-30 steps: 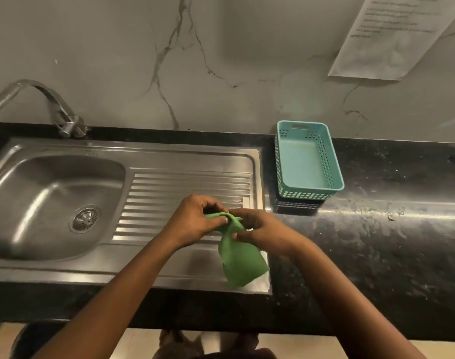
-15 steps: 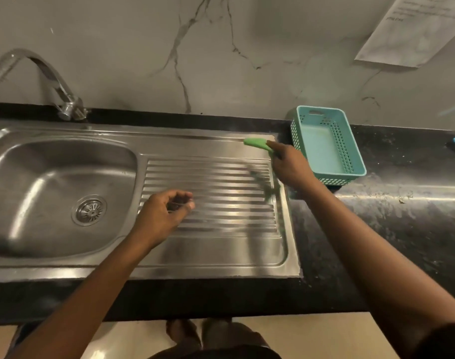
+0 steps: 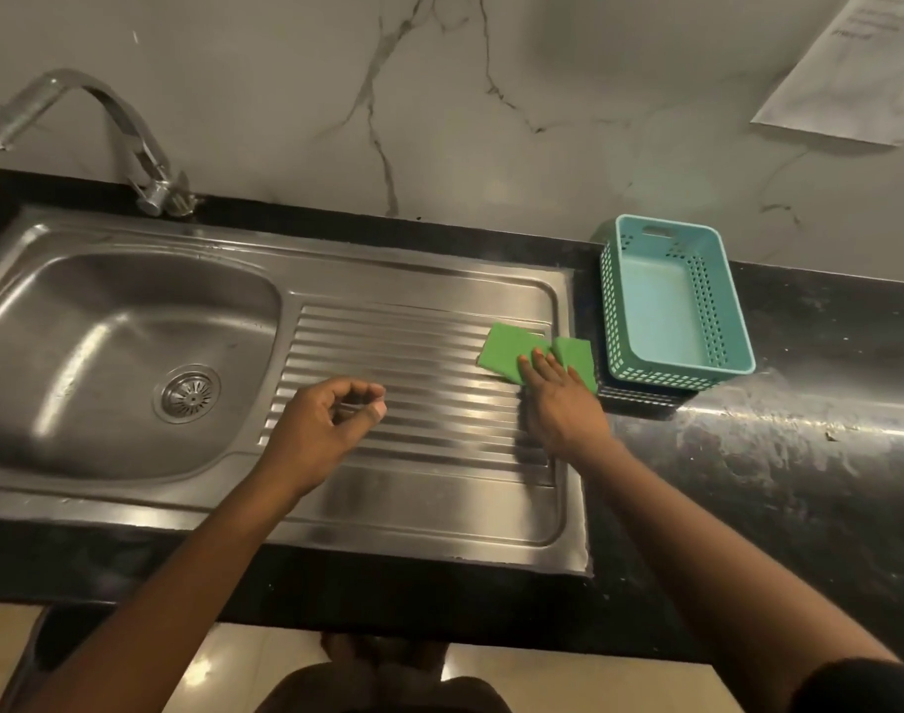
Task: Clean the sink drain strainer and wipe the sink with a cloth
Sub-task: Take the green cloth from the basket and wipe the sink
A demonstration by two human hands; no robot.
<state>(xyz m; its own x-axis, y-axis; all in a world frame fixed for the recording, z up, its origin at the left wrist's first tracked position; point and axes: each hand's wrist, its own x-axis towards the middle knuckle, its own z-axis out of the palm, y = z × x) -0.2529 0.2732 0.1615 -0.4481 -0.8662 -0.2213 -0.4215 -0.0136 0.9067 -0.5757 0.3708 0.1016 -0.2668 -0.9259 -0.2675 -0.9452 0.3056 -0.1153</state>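
A green cloth (image 3: 506,351) lies flat at the right end of the ribbed drainboard, partly over the sink's right edge. My right hand (image 3: 558,403) rests on it with fingers spread, pressing its near side. My left hand (image 3: 326,427) hovers over the middle of the drainboard, fingers loosely curled, holding nothing. The steel sink (image 3: 130,476) has its basin at the left, with the round drain strainer (image 3: 187,393) seated in the bottom.
A chrome tap (image 3: 146,172) stands behind the basin. A teal perforated basket (image 3: 624,311) sits on a dark one on the black counter (image 3: 774,481), right beside the cloth. A paper sheet (image 3: 861,69) hangs on the marble wall.
Both hands held the hanging cloth a second ago. The left hand let go; the right hand carried the cloth to the far right of the drainboard and now presses it flat there.
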